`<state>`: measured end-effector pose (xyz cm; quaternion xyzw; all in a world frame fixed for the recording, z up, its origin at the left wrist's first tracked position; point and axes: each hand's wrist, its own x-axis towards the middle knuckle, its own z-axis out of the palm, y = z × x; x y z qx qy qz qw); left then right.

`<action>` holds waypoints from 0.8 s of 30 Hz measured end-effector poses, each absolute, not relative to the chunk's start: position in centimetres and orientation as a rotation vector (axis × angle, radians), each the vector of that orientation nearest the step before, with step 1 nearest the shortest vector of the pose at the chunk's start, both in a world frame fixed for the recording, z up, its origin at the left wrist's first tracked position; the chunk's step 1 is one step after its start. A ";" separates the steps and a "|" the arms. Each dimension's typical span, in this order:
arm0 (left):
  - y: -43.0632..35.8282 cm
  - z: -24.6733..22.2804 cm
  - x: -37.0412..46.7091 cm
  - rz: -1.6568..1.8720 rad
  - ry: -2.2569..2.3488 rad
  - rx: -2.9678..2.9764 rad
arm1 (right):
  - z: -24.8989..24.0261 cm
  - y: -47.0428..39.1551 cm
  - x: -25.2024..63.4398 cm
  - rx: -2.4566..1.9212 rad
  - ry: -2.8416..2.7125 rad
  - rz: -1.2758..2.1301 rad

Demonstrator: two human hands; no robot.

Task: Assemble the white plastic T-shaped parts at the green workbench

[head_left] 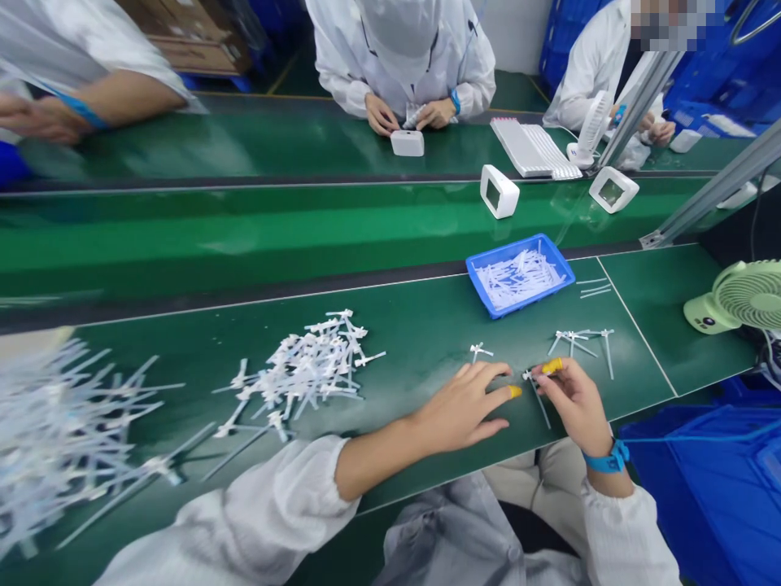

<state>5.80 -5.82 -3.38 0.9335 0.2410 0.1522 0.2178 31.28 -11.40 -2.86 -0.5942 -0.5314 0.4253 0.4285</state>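
Note:
In the head view, my right hand pinches a small white connector with thin tubes between thumb and a forefinger in a yellow finger cot. One tube slants down from it toward the table's front edge. My left hand hovers just to the left with its fingers apart and nothing in it; one finger wears a yellow cot. Beyond the left hand lies one more tube-and-connector piece. Several similar pieces rest past my right hand. A larger heap of them lies left of my hands.
A blue tray holds short white tubes; a few loose tubes lie beside it. At far left is a blurred pile of long-tubed pieces. A green fan stands right. White devices sit on the conveyor; co-workers sit opposite.

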 end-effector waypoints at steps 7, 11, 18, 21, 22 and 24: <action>-5.9 -3.3 6.0 0.344 0.639 2.643 | -2.0 -12.1 29.7 -1.522 -1.355 1.113; -5.8 -3.6 5.8 0.422 0.618 2.610 | -2.0 -12.7 29.5 -1.504 -1.266 1.126; -5.7 -4.2 5.4 0.548 0.605 2.596 | -1.7 -12.6 30.2 -1.548 -1.513 0.949; -5.7 -4.2 5.4 0.547 0.590 2.600 | -1.6 -12.7 29.7 -1.572 -1.611 0.878; -5.6 -4.1 5.5 0.544 0.586 2.592 | -1.6 -12.8 29.6 -1.577 -1.629 0.854; -5.6 -4.1 5.5 0.541 0.593 2.561 | -1.7 -13.0 29.2 -1.574 -1.674 0.807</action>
